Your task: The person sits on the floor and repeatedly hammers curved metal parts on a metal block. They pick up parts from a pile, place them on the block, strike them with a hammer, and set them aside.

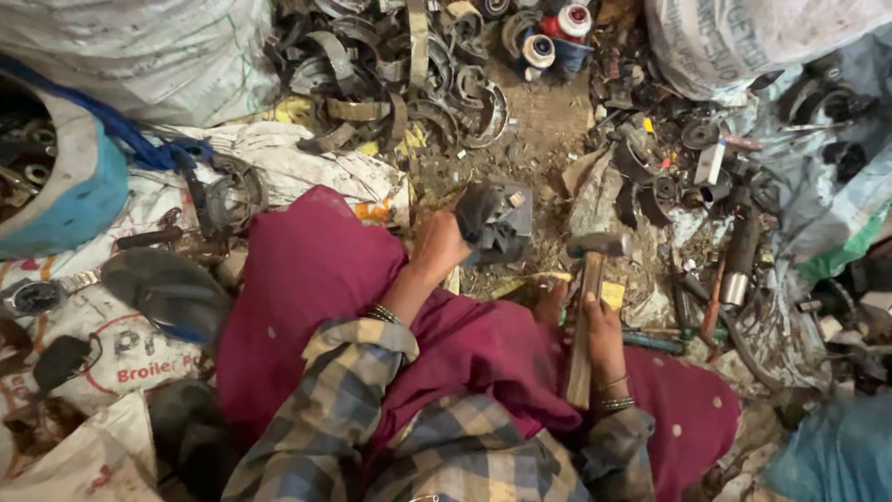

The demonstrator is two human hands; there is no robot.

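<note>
Grey metal block point(497, 221) sits gripped in left hand point(439, 246); right hand point(602, 336) clasps wooden-handled hammer point(587, 307) (white printed sack point(111, 349) lies left).

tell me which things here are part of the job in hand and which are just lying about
In hand:
left hand grips a grey metal part
right hand holds a hammer

Lying about:
curved metal strips
blue tub
white sacks
sandal
spools

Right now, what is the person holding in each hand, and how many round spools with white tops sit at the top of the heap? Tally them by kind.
Wooden-handled hammer with steel head, in right hand: 1
Grey metal scrap block, in left hand: 1
Round white-topped spools: 2
Total: 4
</note>
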